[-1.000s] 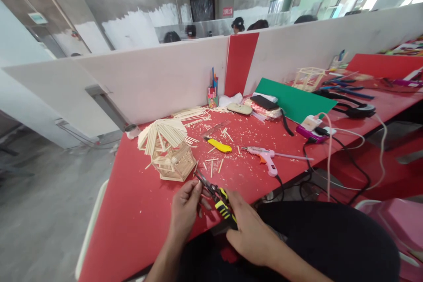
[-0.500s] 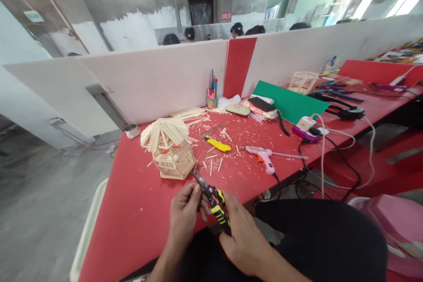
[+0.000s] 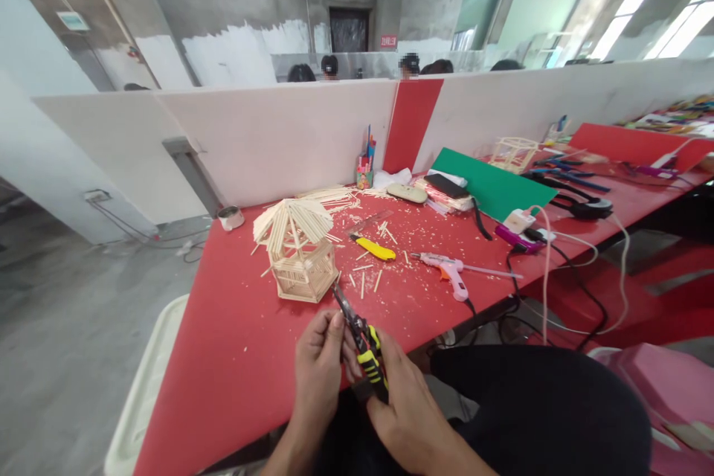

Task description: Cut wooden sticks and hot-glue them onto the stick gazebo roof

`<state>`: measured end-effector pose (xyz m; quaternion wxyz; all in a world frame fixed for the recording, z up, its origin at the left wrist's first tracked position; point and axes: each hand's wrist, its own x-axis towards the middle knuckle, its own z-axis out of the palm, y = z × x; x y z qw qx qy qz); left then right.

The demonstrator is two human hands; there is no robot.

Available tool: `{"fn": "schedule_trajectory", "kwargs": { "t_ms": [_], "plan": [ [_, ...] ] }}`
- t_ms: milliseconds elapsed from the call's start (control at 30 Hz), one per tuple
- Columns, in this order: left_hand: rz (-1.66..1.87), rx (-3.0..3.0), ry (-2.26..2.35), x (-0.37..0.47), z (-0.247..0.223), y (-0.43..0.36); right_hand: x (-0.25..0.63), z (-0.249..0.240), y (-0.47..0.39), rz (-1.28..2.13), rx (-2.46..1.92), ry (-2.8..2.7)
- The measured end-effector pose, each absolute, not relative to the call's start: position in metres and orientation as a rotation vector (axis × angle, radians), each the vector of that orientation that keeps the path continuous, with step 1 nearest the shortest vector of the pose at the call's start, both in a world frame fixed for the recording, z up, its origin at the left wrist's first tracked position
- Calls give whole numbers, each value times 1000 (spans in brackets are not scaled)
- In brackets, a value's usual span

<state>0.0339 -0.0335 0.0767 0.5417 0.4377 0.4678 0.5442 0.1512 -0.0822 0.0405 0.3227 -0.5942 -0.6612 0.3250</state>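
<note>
My right hand (image 3: 404, 398) is wrapped round the black and yellow handles of the pliers (image 3: 369, 357), whose jaws point up and left. Just left of the jaws, my left hand (image 3: 320, 353) has thumb and fingers pressed together; whatever they pinch is too small to make out. Beyond the jaws stands a small pavilion model of thin wooden sticks (image 3: 304, 260), upright, with a fanned stick roof. A yellow utility knife (image 3: 376, 248) and a pink glue gun (image 3: 451, 271) lie to its right, among short cut sticks (image 3: 362, 284).
The red table (image 3: 223, 357) bears a small tin (image 3: 230, 218), a pen cup (image 3: 364, 175), a glasses case (image 3: 407, 193), a green board (image 3: 491, 182), and a purple power strip (image 3: 518, 238) with cables. A white partition (image 3: 279, 130) runs behind; people's heads show over it.
The whole view has shifted slightly, so the table items appear a little further right. The plier jaws look closer together. Both hands keep nearly the same pose.
</note>
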Motion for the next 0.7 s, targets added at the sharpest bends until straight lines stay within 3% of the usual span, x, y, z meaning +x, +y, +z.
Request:
{"fn": "schedule_trajectory", "kwargs": {
  "t_ms": [233, 500, 700],
  "plan": [
    [1358, 1306, 1229, 24, 78, -28, 151, 17, -83, 615, -1529, -1777],
    [1481, 1352, 1404, 26, 63, -30, 141, -5, -86, 124, -1584, -1797],
    [1551, 1295, 1383, 31, 64, -30, 139, 4, -84, 119, -1601, -1798]
  ]
}}
